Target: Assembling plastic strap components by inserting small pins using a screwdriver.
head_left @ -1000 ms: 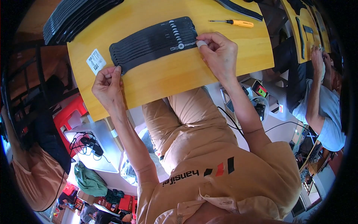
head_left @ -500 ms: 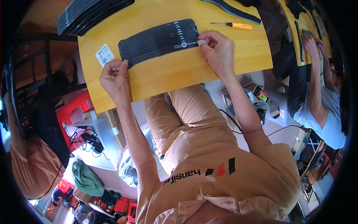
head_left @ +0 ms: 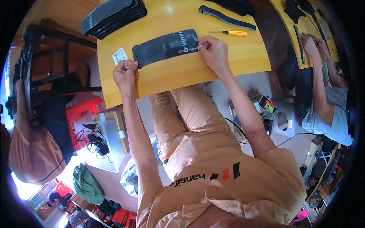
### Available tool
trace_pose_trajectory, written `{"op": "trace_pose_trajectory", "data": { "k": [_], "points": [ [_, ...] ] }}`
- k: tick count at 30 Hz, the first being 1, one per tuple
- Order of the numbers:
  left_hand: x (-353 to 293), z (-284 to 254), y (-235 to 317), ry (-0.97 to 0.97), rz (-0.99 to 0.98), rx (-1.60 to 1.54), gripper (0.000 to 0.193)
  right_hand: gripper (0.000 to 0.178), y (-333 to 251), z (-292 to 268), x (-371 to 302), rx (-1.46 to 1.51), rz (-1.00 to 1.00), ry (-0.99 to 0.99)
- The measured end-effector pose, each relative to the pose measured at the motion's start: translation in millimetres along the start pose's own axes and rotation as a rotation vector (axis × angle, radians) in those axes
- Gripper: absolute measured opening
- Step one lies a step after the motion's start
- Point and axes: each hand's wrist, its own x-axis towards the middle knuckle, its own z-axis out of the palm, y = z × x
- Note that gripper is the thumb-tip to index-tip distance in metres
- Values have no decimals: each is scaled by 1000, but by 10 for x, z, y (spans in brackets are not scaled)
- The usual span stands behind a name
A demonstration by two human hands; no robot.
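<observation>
A flat black set of straps, with pale printing near its right end, lies lengthwise on the yellow table. My left hand pinches its near left corner between thumb and fingers. At the near right corner, my right hand grips the edge with bent fingers, and a whitish band shows at the fingertips. Just beyond my left hand, a white printed label lies on the tabletop. A thick stack of similar black straps rests at the far left of the table.
A yellow-handled screwdriver and a curved black strip lie at the table's far right. A clear bin of cables stands low on the left beside a red stool. At right, a person's hands work at another table.
The view has shifted, so the table and straps sit differently in the picture. Both hands stay at the same corners. The grooves between the straps look less distinct.
</observation>
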Motion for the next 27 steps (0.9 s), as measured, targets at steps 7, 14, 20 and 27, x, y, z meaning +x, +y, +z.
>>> {"op": "trace_pose_trajectory", "data": {
  "k": [7, 14, 20, 27],
  "points": [
    [-48, 6, 106, 172, 212, 549, 17, 12, -33, -76, -50, -123, -151, 49],
    [11, 263, 518, 211, 135, 1051, 47, 13, -21, -416, -58, -183, -223, 162],
    [158, 437, 474, 282, 104, 1094, 56, 10, 112, -438, -23, -356, -254, 245],
    [202, 513, 407, 253, 66, 1127, 55, 10, 159, -417, 29, -269, -184, 181]
  ]
}}
